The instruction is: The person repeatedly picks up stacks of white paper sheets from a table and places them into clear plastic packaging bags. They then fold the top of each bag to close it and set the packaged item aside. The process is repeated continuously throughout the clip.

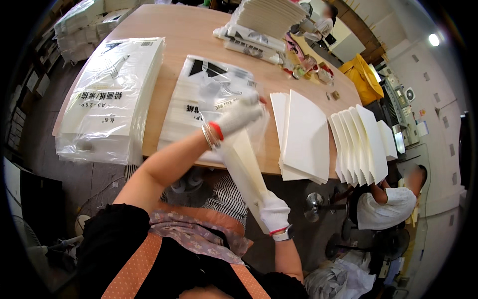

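My left hand (240, 115), in a white glove with a red cuff, is closed on a clear printed plastic bag (214, 92) above the table's near edge. A cream stack of paper (246, 162) slants from beneath that hand down toward my body, with clear film along it. At its lower end my right hand (274, 211), also gloved, grips the paper. Whether the upper end of the paper lies inside the bag is hidden. Under my left hand lies a pile of flat printed bags (181, 107). White paper stacks (306, 137) lie just to the right.
A tall pile of bagged paper (112, 102) stands at the table's left. Fanned paper stacks (356, 144) overhang the right edge. Farther back are more stacked paper (269, 17) and small jars (303, 67). A person (388, 202) sits at the right; another (323, 25) is at the back.
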`<state>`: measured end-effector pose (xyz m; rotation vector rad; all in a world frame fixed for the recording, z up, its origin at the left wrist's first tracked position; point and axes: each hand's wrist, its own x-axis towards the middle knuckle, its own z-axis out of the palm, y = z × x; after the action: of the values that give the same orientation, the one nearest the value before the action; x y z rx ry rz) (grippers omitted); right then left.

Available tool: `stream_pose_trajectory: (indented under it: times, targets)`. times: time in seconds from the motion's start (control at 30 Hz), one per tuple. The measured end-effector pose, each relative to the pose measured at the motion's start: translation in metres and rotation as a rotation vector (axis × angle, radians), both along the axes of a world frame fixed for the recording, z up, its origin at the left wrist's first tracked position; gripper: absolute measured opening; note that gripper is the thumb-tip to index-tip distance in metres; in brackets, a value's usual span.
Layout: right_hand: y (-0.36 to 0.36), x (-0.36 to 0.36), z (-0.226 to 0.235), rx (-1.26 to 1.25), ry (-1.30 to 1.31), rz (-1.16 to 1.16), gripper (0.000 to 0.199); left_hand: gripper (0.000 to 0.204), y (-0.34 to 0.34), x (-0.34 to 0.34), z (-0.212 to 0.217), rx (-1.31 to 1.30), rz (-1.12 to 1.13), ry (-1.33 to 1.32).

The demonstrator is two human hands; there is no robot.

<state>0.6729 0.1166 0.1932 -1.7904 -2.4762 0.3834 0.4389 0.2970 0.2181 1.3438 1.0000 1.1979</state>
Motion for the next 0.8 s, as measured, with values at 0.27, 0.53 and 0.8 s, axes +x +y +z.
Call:
stream_pose_trajectory:
  times: [0.27,0.53,0.8]
  targets:
    - [0.006,0.001,-0.015,0.022,0.065,-0.129,0.026,0.031,-0.106,0.045,-0.013,0.383,-0.398,0.559]
    - [0.062,-0.035,-0.081,0.259,0.257,-0.502,0.048,0.037,-0.125,0.016,-0.056,0.328,-0.159,0.779]
    - [0.117,-0.035,-0.128,0.055,0.254,-0.372,0.061,0.029,-0.1,-0.101,-0.153,0.639,0.428,0.928]
